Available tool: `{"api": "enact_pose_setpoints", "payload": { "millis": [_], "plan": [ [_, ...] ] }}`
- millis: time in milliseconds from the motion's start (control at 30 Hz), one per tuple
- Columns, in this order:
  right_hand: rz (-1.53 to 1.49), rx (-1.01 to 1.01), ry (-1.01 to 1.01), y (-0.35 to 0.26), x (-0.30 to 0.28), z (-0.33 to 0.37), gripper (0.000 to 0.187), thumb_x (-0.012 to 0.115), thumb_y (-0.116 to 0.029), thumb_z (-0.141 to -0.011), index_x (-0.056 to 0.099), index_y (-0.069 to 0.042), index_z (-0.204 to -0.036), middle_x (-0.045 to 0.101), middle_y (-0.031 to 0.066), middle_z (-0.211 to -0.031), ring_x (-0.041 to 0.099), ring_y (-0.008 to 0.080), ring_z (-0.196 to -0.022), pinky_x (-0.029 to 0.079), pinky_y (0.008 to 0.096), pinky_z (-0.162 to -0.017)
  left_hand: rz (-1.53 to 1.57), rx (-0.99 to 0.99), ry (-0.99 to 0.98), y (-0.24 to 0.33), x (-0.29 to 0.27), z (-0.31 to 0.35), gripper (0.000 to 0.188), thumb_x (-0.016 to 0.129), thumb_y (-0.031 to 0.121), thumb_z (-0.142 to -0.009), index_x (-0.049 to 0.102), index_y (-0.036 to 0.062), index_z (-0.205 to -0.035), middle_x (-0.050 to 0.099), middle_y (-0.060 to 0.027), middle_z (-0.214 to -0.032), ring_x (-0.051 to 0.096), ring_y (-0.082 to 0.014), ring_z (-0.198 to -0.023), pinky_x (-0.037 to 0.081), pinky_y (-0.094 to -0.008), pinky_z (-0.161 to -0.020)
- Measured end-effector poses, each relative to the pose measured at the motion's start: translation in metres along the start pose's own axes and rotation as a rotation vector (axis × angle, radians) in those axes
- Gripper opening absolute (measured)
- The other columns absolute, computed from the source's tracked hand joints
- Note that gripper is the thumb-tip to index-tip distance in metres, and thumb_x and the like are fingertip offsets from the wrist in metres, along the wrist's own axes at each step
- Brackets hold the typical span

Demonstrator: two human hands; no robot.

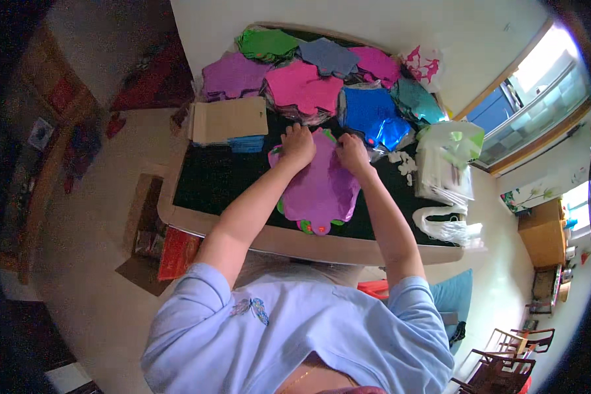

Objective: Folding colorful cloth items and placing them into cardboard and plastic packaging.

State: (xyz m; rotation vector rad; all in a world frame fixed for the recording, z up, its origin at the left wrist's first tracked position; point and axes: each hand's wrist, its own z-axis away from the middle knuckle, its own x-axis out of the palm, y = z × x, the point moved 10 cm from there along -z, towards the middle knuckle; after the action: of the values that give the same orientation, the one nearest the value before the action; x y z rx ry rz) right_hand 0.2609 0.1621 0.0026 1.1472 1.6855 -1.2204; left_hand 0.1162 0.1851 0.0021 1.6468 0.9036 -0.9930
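A large shiny purple cut-out sheet (322,190) with scalloped edges lies on the black table top (210,180), green and pink bits showing under its near edge. My left hand (298,146) rests on the sheet's far left corner, fingers curled onto it. My right hand (351,152) pinches the far edge of the same sheet just to the right. Both forearms reach in from the lower edge over the table's near side.
Stacks of shaped foil sheets line the table's far side: purple (233,75), green (266,44), pink (302,88), blue (371,115), teal (417,100). A cardboard piece (228,119) lies at left. Clear plastic bags (443,164) sit at right. A cardboard box (148,230) stands on the floor at left.
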Motion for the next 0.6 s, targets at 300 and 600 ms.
{"api": "enact_pose_setpoints", "payload": {
  "millis": [300, 600],
  "plan": [
    [-0.067, 0.017, 0.216, -0.022, -0.005, -0.003, 0.025, 0.059, -0.017, -0.075, 0.057, -0.002, -0.095, 0.058, 0.0203, -0.085, 0.056, 0.0377, -0.084, 0.045, 0.0437, -0.074, 0.008, 0.046, 0.211, 0.002, -0.007, 0.006, 0.026, 0.053, 0.017, -0.078, 0.055, 0.0040, -0.101, 0.050, -0.0134, -0.105, 0.046, -0.0312, -0.102, 0.040, -0.0470, -0.081],
    [-0.478, 0.151, -0.309, -0.060, -0.057, 0.167, 0.019, 0.056, -0.020, -0.080, 0.062, -0.002, -0.081, 0.061, 0.0199, -0.076, 0.059, 0.0371, -0.070, 0.047, 0.0435, -0.061, 0.478, 0.096, -0.171, -0.027, -0.079, 0.178, 0.016, 0.062, 0.009, -0.077, 0.052, 0.0060, -0.090, 0.057, -0.0083, -0.074, 0.058, -0.0216, -0.067, 0.046, -0.0335, -0.061]
  ]
}}
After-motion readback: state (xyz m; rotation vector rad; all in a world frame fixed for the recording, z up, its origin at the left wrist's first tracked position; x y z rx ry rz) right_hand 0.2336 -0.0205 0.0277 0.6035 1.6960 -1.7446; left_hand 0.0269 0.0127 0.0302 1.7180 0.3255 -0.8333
